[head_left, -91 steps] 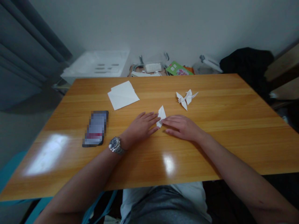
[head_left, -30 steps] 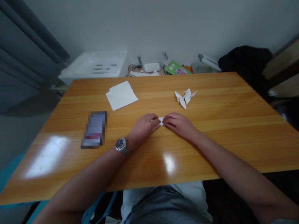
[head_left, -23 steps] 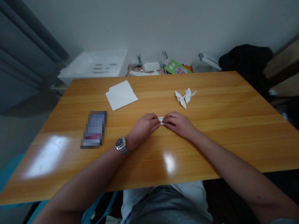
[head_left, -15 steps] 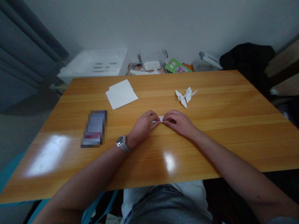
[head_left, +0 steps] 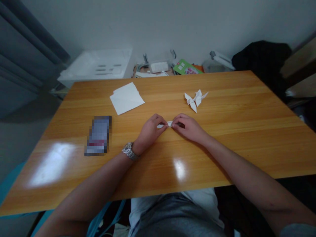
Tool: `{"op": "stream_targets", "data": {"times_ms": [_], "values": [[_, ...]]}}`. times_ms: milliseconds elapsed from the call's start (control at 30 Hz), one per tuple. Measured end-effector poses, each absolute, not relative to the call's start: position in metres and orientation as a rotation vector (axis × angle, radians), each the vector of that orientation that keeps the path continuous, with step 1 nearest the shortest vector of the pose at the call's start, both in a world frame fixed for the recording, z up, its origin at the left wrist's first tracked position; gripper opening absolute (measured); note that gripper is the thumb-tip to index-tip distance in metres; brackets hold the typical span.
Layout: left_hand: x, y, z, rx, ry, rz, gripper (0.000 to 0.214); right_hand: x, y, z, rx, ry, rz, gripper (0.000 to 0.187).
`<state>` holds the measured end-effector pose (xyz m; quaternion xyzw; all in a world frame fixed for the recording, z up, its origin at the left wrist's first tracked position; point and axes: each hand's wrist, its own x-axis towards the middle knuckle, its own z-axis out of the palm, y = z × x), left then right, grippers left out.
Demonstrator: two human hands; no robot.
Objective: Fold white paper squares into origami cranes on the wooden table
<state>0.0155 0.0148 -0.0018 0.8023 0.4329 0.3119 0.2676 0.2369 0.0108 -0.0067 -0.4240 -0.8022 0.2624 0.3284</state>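
As left hand (head_left: 149, 131) and right hand (head_left: 189, 126) pinch folded paper (head_left: 169, 123), crane (head_left: 195, 98) and phone (head_left: 98, 135) lie apart.

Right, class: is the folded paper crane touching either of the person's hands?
No, the paper crane sits apart on the table, beyond the right hand.

At the centre of the frame, the left hand (head_left: 151, 131) and the right hand (head_left: 188, 126) meet over a small folded strip of white paper (head_left: 167, 124), fingertips pinching it against the wooden table (head_left: 222, 138). A wristwatch (head_left: 128, 151) sits on the left wrist. Above right of the hands lies a finished paper crane (head_left: 196, 99); upper left, loose white sheets (head_left: 126, 98); left of centre, a phone (head_left: 98, 135).
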Motion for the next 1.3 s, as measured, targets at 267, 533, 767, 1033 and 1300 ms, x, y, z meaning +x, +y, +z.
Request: {"op": "stream_targets", "data": {"times_ms": [267,533,767,1033,1300], "values": [[0.016,0.017,-0.002,2.129,1.178,0.854,0.003,0.233,0.01,-0.005,-1.191,-2.041,0.661,0.006],[0.016,0.016,-0.003,2.151,1.218,0.853,0.011,0.231,0.007,-0.003,-1.173,-2.046,0.58,0.006],[0.016,0.016,-0.005,2.272,1.185,0.811,0.01,0.233,0.007,-0.003,-1.071,-2.187,0.418,0.009],[0.01,0.013,0.001,2.746,1.016,0.606,0.026,0.242,0.002,-0.002,-1.043,-2.354,0.269,0.016],[0.011,0.004,0.005,2.845,1.068,0.468,0.035,0.254,0.003,0.006,-1.118,-2.46,0.122,0.024]]}}
